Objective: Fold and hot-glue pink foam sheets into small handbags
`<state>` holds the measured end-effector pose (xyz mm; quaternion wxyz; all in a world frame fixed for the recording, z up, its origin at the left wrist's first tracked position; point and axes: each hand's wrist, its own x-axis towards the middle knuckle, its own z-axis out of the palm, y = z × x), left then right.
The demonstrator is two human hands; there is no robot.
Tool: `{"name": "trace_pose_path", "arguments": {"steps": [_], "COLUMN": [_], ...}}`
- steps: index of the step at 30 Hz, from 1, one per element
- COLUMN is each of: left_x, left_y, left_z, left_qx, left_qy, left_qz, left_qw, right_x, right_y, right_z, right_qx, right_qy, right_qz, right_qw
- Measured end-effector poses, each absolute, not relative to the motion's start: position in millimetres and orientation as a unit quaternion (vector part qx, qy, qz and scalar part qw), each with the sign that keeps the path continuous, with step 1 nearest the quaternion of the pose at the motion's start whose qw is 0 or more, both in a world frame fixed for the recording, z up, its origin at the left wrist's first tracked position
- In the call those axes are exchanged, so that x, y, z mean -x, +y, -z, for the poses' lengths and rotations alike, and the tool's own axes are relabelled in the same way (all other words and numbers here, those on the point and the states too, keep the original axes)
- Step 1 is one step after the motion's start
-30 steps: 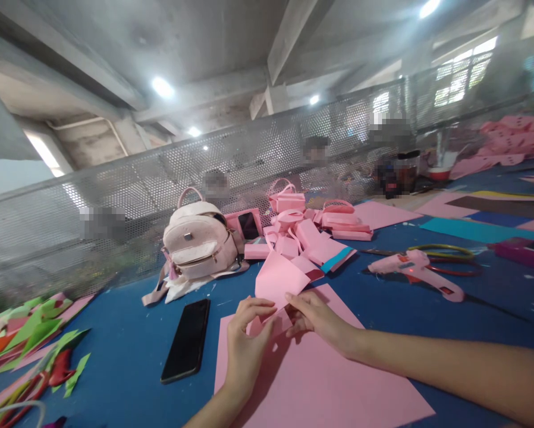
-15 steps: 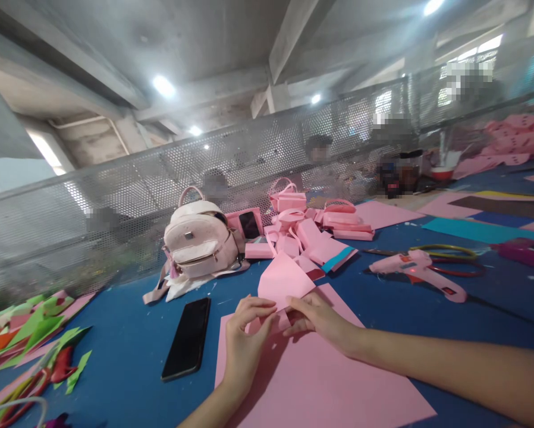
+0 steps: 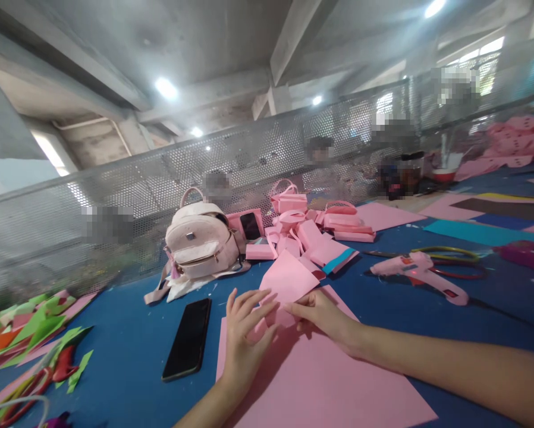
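A folded piece of pink paper (image 3: pixel 286 274) stands tilted over a large flat pink sheet (image 3: pixel 333 386). My right hand (image 3: pixel 327 320) pinches its lower right edge between thumb and fingers. At the piece's left side, my left hand (image 3: pixel 248 327) has its fingers spread, with the fingertips close to the paper. Whether those fingertips touch it I cannot tell. The lower part of the fold is partly hidden behind my hands. Left of the sheet lies a black phone (image 3: pixel 187 339).
A pink glue gun (image 3: pixel 421 270) with a cord lies right, before yellow-and-red-handled scissors (image 3: pixel 456 257). Behind stand a pale backpack (image 3: pixel 200 244) and a heap of small pink paper bags (image 3: pixel 296 229). Green scraps (image 3: pixel 39 324) and more scissors (image 3: pixel 30 383) lie left. People sit beyond a mesh screen (image 3: pixel 258 157).
My left hand's fingers have come off the folded paper and spread apart. The paper has swung slightly to the right, still in my right hand.
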<state>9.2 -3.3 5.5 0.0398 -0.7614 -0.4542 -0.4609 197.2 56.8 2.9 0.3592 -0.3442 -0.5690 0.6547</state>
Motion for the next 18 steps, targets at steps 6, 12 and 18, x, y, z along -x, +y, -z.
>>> {"name": "trace_pose_path", "arguments": {"steps": [6,12,18], "left_x": [-4,-2,4], "left_y": [-6,-7,-4], "left_z": [-5,-8,-6], "left_qx": [0.782,0.788,0.794], "left_qy": [-0.440,-0.440,-0.415], "left_qz": [0.431,0.415,0.415], "left_qw": [0.098,0.113,0.160], "right_x": [-201,-201,-201], "right_y": [54,51,50], "right_z": [-9,-12,-11], "right_qx": [0.354,0.349,0.337], "right_qy": [-0.503,-0.455,-0.462], "right_qz": [-0.701,-0.738,-0.737], "right_qw": [0.359,0.356,0.361]}}
